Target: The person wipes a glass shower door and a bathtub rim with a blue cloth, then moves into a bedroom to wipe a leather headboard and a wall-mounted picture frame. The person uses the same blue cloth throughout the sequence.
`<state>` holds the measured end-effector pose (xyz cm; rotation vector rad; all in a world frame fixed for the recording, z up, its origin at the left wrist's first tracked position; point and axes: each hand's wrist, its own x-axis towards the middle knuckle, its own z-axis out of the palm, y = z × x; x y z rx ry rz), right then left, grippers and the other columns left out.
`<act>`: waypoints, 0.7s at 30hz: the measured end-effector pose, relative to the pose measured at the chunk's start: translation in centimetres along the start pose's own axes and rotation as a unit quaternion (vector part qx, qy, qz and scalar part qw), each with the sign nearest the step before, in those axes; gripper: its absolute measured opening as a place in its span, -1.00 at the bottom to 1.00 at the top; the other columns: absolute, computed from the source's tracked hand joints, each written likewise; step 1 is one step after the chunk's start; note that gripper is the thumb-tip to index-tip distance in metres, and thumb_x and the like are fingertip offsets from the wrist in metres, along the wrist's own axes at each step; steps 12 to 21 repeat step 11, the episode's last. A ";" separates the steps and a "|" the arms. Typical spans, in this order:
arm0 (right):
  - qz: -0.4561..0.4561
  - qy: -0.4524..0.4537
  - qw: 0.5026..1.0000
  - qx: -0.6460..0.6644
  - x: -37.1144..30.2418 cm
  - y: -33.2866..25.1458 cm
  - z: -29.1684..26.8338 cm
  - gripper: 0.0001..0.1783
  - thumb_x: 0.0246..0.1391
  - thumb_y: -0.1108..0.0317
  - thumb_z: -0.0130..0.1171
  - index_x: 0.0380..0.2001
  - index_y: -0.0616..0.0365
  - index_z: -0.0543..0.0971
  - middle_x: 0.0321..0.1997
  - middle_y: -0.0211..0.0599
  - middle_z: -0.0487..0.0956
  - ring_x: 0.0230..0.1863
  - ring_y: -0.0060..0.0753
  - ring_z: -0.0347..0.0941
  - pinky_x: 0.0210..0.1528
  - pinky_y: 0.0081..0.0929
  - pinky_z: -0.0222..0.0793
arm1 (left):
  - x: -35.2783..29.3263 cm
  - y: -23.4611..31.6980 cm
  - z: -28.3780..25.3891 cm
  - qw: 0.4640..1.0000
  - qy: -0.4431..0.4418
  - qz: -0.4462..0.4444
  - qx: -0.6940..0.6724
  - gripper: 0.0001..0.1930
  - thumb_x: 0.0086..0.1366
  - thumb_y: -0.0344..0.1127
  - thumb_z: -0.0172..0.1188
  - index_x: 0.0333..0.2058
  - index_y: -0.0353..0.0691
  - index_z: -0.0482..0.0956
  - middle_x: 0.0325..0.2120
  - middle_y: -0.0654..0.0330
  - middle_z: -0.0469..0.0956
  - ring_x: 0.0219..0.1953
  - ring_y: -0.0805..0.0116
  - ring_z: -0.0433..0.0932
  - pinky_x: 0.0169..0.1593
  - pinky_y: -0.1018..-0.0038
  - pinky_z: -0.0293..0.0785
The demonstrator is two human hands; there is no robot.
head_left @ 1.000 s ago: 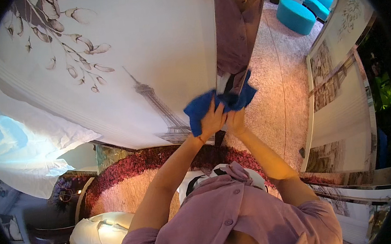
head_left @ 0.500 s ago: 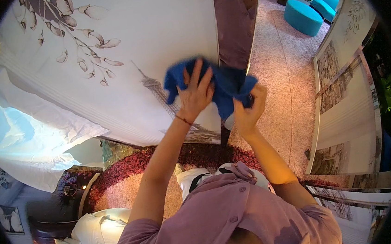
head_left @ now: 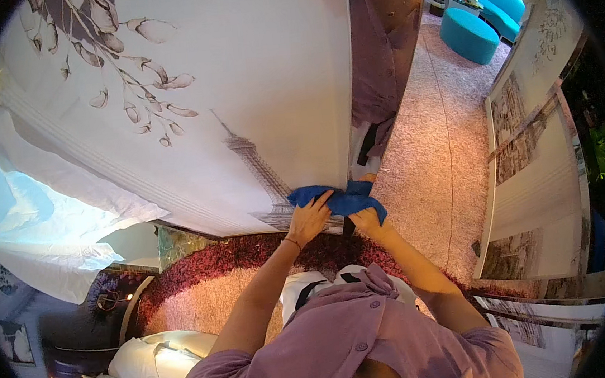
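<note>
A blue cloth (head_left: 343,198) lies against the lower right part of a large white panel (head_left: 270,69), which is printed with flowers and a lattice tower. My left hand (head_left: 309,221) presses the cloth's left half to the panel beside the tower's base, its fingers bent over the fabric. On the cloth's right end, by the panel's edge, my right hand (head_left: 369,225) grips the fabric; part of its fingers is hidden under the folds. A narrow mirror strip (head_left: 381,60) runs up along the panel's edge and reflects a mauve shirt and the blue cloth.
Pink carpet (head_left: 421,150) stretches to the right, with a dark red shaggy rug (head_left: 201,259) below the panel. White bedding (head_left: 66,202) hangs at the left, and a white pillow (head_left: 142,376) lies lower down. Farther off are a turquoise ottoman (head_left: 469,35) and sofa. Printed panels (head_left: 533,190) line the right.
Both hands have moved down the panel with the blue cloth, from mid-height to near its lower edge. The cloth is now pressed flatter against the panel. The view has shifted slightly.
</note>
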<state>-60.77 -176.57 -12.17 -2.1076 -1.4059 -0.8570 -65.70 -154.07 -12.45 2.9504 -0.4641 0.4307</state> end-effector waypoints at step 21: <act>0.126 0.367 0.922 0.012 22.7 0.1 -16.0 -0.62 0.01 0.54 0.12 -0.04 0.26 0.55 0.13 0.16 0.31 0.07 0.17 0.31 0.16 -0.09 0.22 | 16.6 5.4 -23.1 0.885 0.457 0.041 -0.075 -0.26 0.20 -0.14 0.07 0.25 -0.56 0.22 0.36 -0.27 0.08 0.28 -0.50 0.15 0.25 -0.25 0.14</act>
